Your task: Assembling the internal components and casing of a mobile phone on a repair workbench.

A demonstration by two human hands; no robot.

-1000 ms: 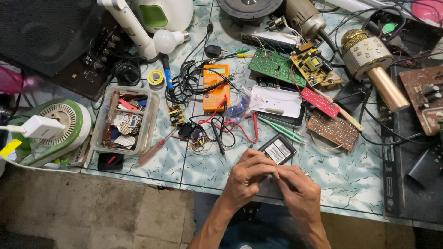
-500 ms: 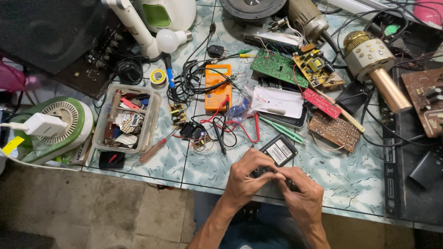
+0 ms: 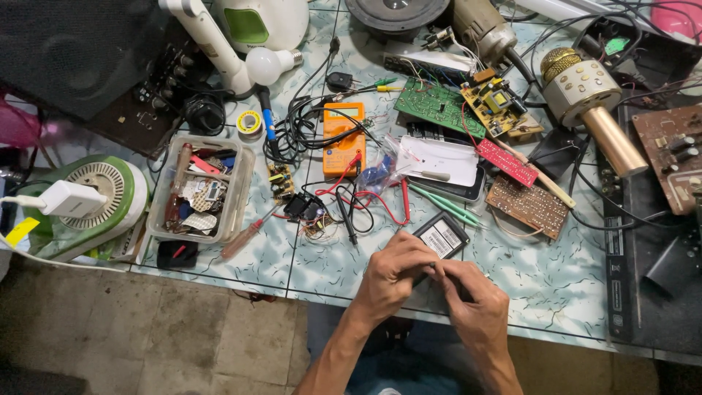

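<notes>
two bare forearms in view, no sleeves, no watch, no rings, no gloves. left hand (image 3: pixel 391 274) and right hand (image 3: pixel 475 300) both uncovered, short nails. below them, blue denim over the lap, dark and creased.

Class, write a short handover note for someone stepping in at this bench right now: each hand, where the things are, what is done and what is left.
Left hand and right hand: together at the table's near edge, fingertips pinching something small, hidden between them.
Black battery pack: flat on the table, just beyond the hands.
Orange meter: further back, red lead trailing toward the hands.
Done: cannot tell.
Left: whatever is between the fingers is not yet set down.
</notes>
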